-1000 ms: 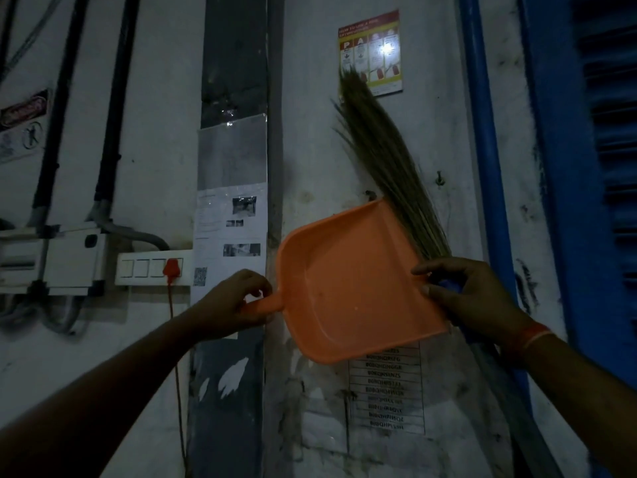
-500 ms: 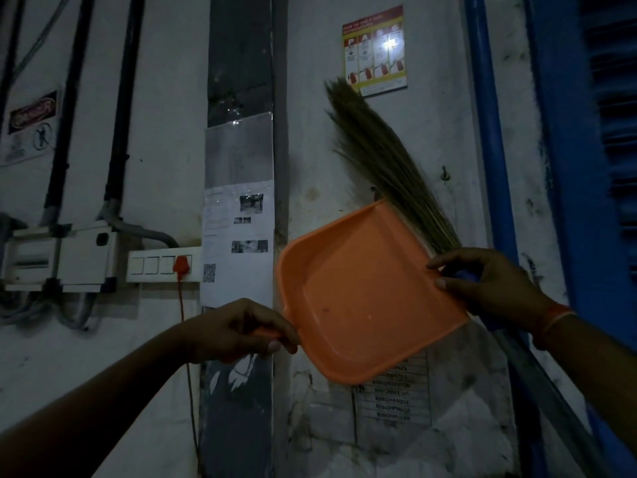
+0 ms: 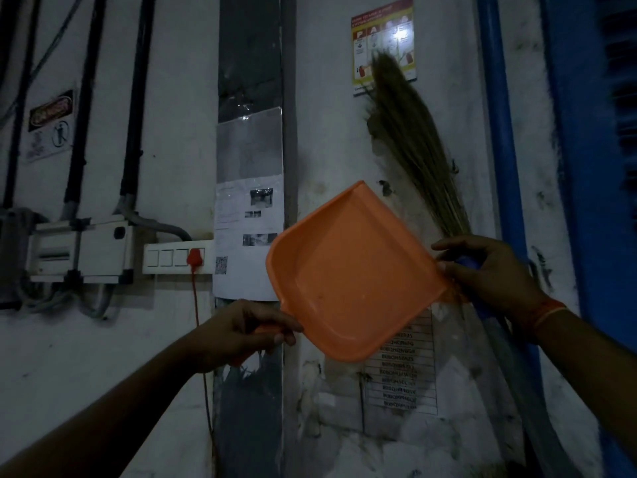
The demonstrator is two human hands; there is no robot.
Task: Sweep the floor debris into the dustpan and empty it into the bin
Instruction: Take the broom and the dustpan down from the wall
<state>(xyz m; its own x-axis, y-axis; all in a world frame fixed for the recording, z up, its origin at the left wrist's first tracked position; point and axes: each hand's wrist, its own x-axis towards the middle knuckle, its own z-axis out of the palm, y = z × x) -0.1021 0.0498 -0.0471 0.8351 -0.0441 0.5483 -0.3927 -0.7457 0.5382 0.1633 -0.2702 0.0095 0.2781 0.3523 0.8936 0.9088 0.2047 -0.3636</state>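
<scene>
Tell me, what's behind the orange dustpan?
Behind the dustpan: wall, a broom and a printed list, both partly covered.

A red plug (image 3: pixel 193 259) sits in the white switchboard (image 3: pixel 177 259); a safety poster (image 3: pixel 383 43) hangs above.

Left hand (image 3: pixel 241 334) grip curled; right hand (image 3: pixel 489 274) curled.

1. The dustpan (image 3: pixel 355 270) is orange plastic, held up against the far wall, tilted with its open lip toward the upper right and its short handle at lower left.
2. The broom (image 3: pixel 410 146), just right of it, stands bristles-up, with a blue grip.
</scene>
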